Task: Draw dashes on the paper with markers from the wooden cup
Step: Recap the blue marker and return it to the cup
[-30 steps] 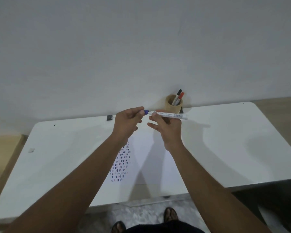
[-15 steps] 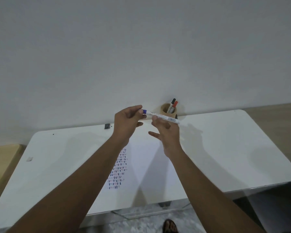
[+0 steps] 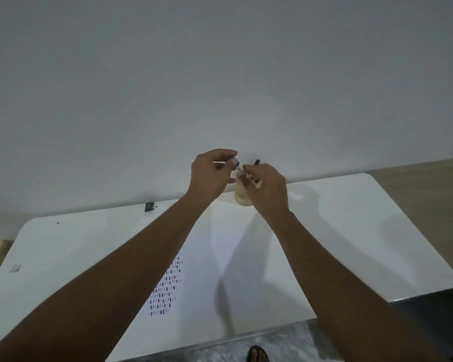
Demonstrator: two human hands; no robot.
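Observation:
Both my hands are raised over the wooden cup (image 3: 242,198) at the back of the white table (image 3: 351,231), by the wall. A white marker with a blue cap (image 3: 238,165), blurred, slants between them. My left hand (image 3: 209,173) pinches its blue cap end and my right hand (image 3: 268,190) grips its body just above the cup. The right hand hides most of the cup. A black marker tip (image 3: 257,162) sticks up behind my right hand. The paper (image 3: 215,257) lies under my forearms, with rows of blue and red dashes (image 3: 168,286) on its left part.
A small black object (image 3: 149,206) sits at the table's back edge on the left. A grey scrap (image 3: 15,267) lies near the left edge. The wall rises right behind the cup. A sandalled foot (image 3: 256,354) shows below the table's front edge.
Both hands have carried the marker away from me to the cup. The marker has tilted from level to slanting downward. My right hand now covers the cup.

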